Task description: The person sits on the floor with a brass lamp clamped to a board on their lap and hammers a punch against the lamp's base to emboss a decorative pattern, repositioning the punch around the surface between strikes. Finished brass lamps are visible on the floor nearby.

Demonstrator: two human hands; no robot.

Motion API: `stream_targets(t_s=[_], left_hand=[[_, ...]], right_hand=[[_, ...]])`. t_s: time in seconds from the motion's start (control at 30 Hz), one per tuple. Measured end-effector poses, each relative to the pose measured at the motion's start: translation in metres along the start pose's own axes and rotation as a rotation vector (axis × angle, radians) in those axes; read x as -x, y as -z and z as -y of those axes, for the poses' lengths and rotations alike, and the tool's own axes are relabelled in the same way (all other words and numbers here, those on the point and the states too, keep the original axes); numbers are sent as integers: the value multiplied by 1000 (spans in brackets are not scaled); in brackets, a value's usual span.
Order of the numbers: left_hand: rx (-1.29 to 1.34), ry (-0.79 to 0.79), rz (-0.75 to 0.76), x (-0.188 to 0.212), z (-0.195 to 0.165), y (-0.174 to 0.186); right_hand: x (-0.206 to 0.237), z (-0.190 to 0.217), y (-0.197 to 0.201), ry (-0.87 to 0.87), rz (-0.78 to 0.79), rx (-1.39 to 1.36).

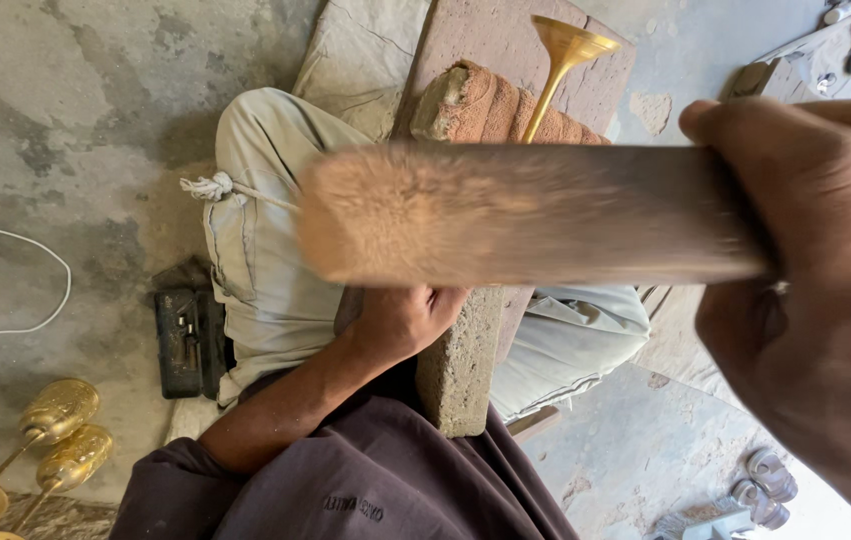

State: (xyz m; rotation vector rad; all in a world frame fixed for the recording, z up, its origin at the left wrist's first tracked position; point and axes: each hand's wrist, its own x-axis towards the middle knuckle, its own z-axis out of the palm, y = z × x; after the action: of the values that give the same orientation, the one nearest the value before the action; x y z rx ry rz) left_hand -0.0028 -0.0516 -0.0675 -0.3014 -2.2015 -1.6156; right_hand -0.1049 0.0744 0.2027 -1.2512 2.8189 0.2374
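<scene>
I am gripping the wooden mallet [535, 215] in my right hand [805, 270], fingers wrapped fully round its handle end, close under the camera. It is blurring as it crosses the view, its worn, fuzzy striking end lying left of my fist and over my lap. I am judging it stiff, fairly heavy, and dry enough not to slip; the narrow end where I already have it looks like the right place to hold.

Just beyond the mallet, my left hand [400, 320] is curling over the near edge of the stone block [460, 370], fingers closed against it. Whether it is pinching anything under the mallet I cannot tell, since the mallet is covering that spot.

Past the mallet, a brass stem with a flared cup [560, 65] is sticking up from behind a rust-coloured padded rest [490, 105] lying on the block. I am taking the brass to be thin, hard, smooth and easily dented, so the slim stem seems the safer grip, not the flared rim.

Far left of the mallet, more brass goblets [50, 440] are lying on the concrete floor [65, 130], beside a small dark box [183, 342].
</scene>
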Motion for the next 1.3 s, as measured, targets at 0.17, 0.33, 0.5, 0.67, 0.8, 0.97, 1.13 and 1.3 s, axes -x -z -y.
stream_targets(t_s=[0.17, 0.33, 0.5, 0.67, 0.8, 0.97, 1.13, 1.3], left_hand=[[333, 110, -12, -2, -2, -4], [159, 126, -1, -5, -1, -9], [317, 153, -38, -7, -7, -6], [30, -27, -51, -4, -4, -5], [235, 124, -69, 0, 0, -14], [126, 101, -72, 4, -2, -15], [-6, -17, -63, 2, 1, -12], [115, 132, 59, 6, 0, -13]], right_hand=[[-1, 0, -2, -19, 13, 113], [9, -8, -3, 49, 66, 278], [14, -12, -7, 69, 73, 357], [16, -12, -12, -64, -57, -56], [26, -16, -12, 8, 37, 218], [33, -16, -17, 13, 19, 324], [32, -16, -13, 47, -16, 224], [31, -25, -11, -16, -66, -107]])
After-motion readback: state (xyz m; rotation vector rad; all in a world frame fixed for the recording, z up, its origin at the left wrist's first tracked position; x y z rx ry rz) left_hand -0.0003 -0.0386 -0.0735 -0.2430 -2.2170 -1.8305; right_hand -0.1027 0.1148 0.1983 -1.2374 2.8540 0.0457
